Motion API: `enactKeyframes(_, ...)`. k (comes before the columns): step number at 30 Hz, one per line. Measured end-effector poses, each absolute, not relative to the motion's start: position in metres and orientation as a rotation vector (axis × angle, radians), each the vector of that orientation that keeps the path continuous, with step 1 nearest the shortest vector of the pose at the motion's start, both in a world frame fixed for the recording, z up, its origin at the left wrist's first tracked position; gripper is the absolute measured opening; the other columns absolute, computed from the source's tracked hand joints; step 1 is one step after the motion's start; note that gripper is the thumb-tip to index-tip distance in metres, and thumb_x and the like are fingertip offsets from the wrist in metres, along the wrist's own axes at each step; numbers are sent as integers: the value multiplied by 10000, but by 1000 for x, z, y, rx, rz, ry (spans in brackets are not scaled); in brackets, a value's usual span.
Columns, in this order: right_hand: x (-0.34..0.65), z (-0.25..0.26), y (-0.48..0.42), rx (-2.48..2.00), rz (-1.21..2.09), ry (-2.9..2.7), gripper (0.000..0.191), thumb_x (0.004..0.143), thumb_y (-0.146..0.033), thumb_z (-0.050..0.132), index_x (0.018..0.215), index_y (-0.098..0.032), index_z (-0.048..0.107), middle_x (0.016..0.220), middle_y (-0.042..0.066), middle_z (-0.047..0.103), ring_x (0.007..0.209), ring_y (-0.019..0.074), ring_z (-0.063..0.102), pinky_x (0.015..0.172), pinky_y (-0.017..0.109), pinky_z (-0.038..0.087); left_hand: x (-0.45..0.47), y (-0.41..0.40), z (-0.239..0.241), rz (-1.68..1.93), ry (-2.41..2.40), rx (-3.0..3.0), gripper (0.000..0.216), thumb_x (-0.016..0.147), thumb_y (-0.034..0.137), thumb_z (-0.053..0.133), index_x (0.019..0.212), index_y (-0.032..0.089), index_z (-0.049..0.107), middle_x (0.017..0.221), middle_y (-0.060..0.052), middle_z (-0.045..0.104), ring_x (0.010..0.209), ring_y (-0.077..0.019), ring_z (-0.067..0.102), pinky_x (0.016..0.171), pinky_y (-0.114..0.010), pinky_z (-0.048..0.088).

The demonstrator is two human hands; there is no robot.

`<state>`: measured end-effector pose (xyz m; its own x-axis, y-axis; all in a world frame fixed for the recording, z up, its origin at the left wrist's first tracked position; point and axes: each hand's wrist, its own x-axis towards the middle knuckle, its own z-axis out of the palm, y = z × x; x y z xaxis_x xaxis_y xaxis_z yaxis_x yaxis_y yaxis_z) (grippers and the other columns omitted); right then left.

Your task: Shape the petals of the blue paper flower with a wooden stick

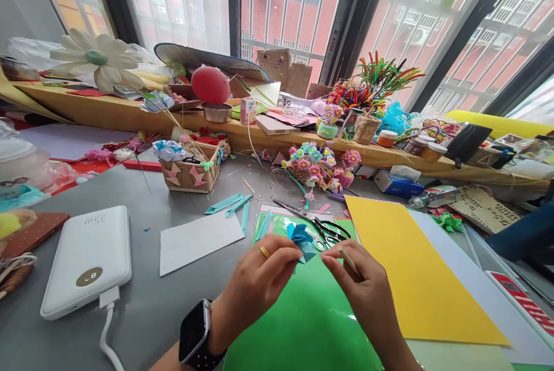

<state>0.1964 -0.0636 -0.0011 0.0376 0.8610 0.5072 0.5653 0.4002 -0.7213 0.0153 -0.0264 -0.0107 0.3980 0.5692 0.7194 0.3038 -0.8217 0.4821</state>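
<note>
Left hand (263, 268) pinches small blue layered-paper flower (300, 236) over glossy green sheet (298, 319), toward its far edge; petals look formed. Right hand (366, 281), apart from flower, grips thin pale stick (350, 262). Light-blue folded paper strips (224, 203) lie loose on grey worktop (160, 313); likely unfinished.

Bench (147, 201): matt grey, smooth. Blue flower (298, 233): folded paper, matt. Stick (350, 262): looks like bare wood, dull. Green sheet (298, 313): smooth, glossy, plastic-looking, shows glare. Yellow sheet (419, 273): smooth matt paper or card, can't tell which. White sheet (199, 242): matt paper. Scissors (328, 230): metal blades, smooth black handles. Power bank (89, 244): smooth white plastic look. Toward bench's far edge: basket (188, 179), matt brown; bottle (437, 195), clear shiny plastic.
</note>
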Motion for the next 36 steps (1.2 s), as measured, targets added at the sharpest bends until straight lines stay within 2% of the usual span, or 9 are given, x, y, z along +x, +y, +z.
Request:
enactKeyframes(8,190,-1,-64,-1377,569,-1594,258,808,-407,533,674,-187,548,664,-1,527,589,127,505,493,215,389,18,-31,-15,1445,681,2592,260,783,31,506,970,210,533,845,-62,626,792,-158,595,721,-249,487)
enactKeyframes(14,188,2,-63,-1355,691,-1578,281,807,-419,516,657,-184,549,626,-17,456,549,115,428,474,219,329,20,-33,-13,1467,682,2675,240,779,24,507,952,190,515,834,-64,637,798,-150,604,735,-237,502)
enactKeyframes(21,186,3,-61,-1346,713,-1542,309,812,-383,511,576,-187,473,597,-35,363,561,118,369,510,232,294,24,-32,-14,1688,601,2709,197,781,-3,456,873,147,545,781,-59,650,770,-154,624,697,-257,545)
enactKeyframes(36,187,1,-61,-1347,721,-1530,319,816,-375,505,562,-195,438,597,-40,339,570,125,348,532,244,282,22,-31,-16,1695,537,2709,142,794,10,480,850,117,553,772,-75,647,780,-163,625,681,-262,555)
